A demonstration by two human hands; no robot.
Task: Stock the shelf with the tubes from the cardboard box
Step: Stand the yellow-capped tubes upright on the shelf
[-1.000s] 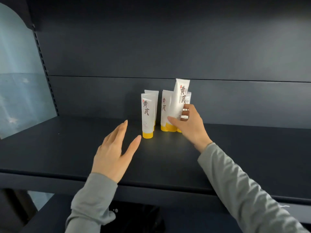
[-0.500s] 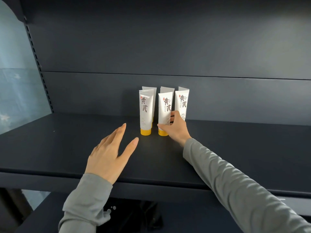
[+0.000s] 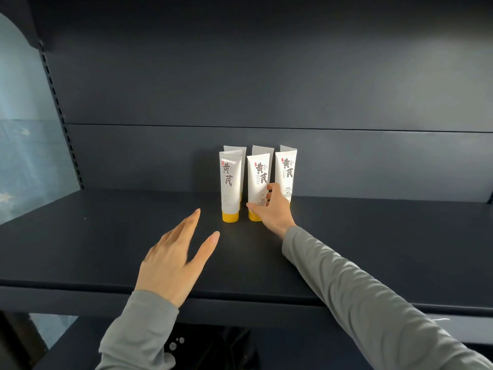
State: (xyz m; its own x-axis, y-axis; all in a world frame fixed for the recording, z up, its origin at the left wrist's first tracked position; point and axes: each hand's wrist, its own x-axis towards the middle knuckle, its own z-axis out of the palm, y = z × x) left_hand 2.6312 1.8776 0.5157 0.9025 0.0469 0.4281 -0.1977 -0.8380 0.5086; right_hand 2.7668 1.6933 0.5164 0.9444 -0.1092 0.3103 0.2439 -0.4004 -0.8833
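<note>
The right hand [image 3: 272,212] grips the lower part of the middle front tube [image 3: 258,177], thumb on one side and fingers on the other. The left hand [image 3: 173,260] is open with straight fingers, over the dark shelf [image 3: 80,249] near its front edge. Six white tubes [image 3: 230,182] stand on their yellow caps in two rows of three, toward the shelf's back edge.

Shelf [image 3: 106,249]: dark blue-grey, matte, flat. Six white tubes stand on it cap-down, in two rows of three.

Landmark: front middle tube [image 3: 258,180].
- Front left tube [image 3: 230,188]: just to its left, yellow cap on the shelf.
- Front right tube [image 3: 286,170]: just to its right, set slightly further back.
- Rear tubes [image 3: 262,150]: directly behind, only top edges showing.
</note>
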